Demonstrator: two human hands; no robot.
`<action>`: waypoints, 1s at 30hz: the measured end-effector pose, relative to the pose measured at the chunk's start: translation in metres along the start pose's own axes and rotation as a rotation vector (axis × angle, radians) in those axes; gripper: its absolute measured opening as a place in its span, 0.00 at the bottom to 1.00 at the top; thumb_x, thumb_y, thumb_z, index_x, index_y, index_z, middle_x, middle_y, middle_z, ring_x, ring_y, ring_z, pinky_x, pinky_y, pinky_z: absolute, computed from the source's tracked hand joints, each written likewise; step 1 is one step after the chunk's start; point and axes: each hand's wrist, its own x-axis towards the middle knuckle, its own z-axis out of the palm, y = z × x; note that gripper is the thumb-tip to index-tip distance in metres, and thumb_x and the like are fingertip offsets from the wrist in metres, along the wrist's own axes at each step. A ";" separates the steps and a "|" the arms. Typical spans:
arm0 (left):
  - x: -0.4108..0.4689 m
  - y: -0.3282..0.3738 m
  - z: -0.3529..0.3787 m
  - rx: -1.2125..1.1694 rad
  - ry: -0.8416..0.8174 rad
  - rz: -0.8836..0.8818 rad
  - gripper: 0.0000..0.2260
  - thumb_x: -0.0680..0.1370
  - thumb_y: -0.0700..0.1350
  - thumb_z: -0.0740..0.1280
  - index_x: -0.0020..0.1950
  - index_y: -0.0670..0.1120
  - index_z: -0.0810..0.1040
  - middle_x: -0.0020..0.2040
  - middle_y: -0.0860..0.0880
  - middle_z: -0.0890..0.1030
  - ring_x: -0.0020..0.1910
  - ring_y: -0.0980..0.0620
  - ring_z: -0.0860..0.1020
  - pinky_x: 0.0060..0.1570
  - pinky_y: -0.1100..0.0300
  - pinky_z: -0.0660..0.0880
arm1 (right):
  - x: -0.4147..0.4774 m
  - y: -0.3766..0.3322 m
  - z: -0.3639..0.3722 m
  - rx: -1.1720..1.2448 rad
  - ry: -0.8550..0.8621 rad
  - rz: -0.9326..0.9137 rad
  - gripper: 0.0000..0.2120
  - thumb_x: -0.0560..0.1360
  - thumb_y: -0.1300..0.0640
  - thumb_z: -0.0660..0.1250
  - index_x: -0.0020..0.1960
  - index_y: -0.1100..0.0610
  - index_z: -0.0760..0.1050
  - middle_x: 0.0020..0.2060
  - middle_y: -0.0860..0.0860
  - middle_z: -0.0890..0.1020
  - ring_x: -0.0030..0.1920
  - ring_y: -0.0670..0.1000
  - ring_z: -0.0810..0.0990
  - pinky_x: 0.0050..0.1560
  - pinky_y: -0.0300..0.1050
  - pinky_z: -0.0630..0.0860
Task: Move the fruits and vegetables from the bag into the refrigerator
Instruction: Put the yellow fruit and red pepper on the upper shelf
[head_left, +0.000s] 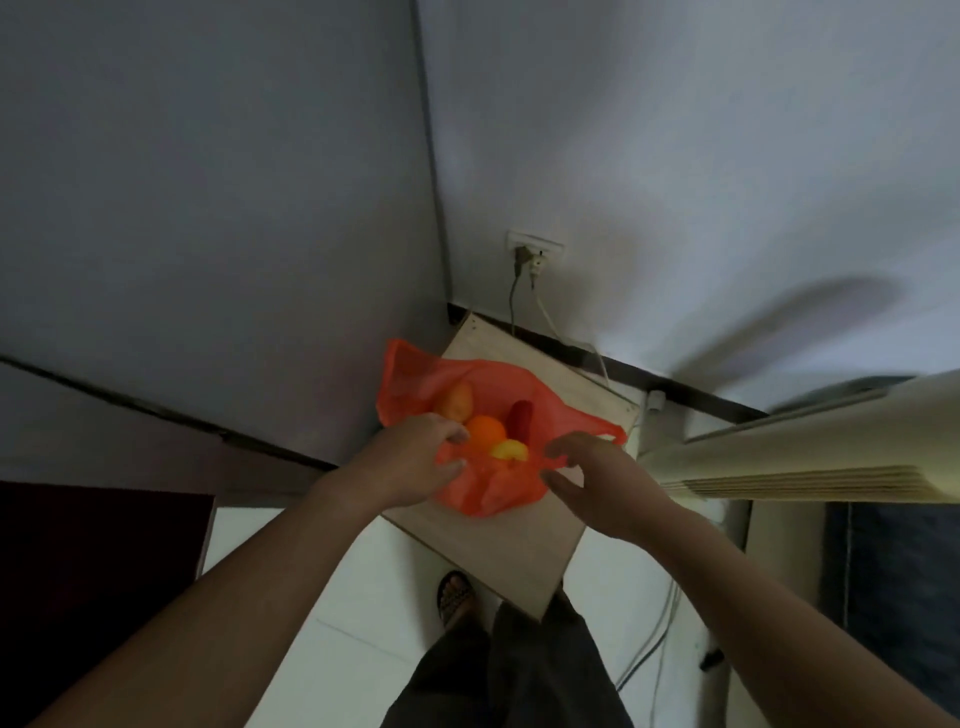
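Observation:
An orange plastic bag (488, 483) lies open on a small wooden table (498, 551). Inside it I see an orange (485, 430), a yellow fruit (509, 450), a yellow-orange fruit (458, 401) and a red one (521, 418). My left hand (415, 462) grips the bag's left edge beside the orange. My right hand (597, 478) pinches the bag's right edge near its handle. The large grey surface (208, 208) on the left looks like the refrigerator's side; no door or inside of it shows.
A wall socket (535, 249) with two plugs and cords hangs above the table. A pale fan or appliance body (805, 457) juts in from the right. White floor tiles, my sandalled foot (456, 595) and dark trousers are below. A dark red panel (98, 571) stands at lower left.

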 end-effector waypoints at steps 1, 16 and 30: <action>0.007 -0.004 0.001 -0.001 0.013 0.001 0.17 0.77 0.47 0.65 0.65 0.47 0.73 0.64 0.50 0.74 0.63 0.53 0.72 0.59 0.63 0.67 | 0.009 0.004 0.001 0.006 0.003 0.004 0.15 0.76 0.51 0.64 0.62 0.52 0.73 0.58 0.49 0.77 0.51 0.48 0.77 0.50 0.40 0.73; 0.049 -0.041 0.087 -0.105 0.040 -0.067 0.19 0.77 0.50 0.63 0.67 0.51 0.69 0.65 0.51 0.72 0.63 0.51 0.70 0.58 0.54 0.71 | 0.084 0.034 0.029 -0.018 -0.058 -0.061 0.15 0.77 0.49 0.61 0.63 0.50 0.71 0.58 0.47 0.76 0.50 0.45 0.74 0.47 0.36 0.69; 0.013 -0.054 0.107 -0.163 0.091 -0.127 0.19 0.74 0.56 0.61 0.65 0.55 0.71 0.62 0.55 0.75 0.59 0.56 0.73 0.55 0.59 0.73 | 0.060 0.051 0.059 0.037 -0.171 -0.138 0.14 0.77 0.49 0.62 0.62 0.49 0.72 0.57 0.46 0.77 0.50 0.42 0.76 0.48 0.33 0.72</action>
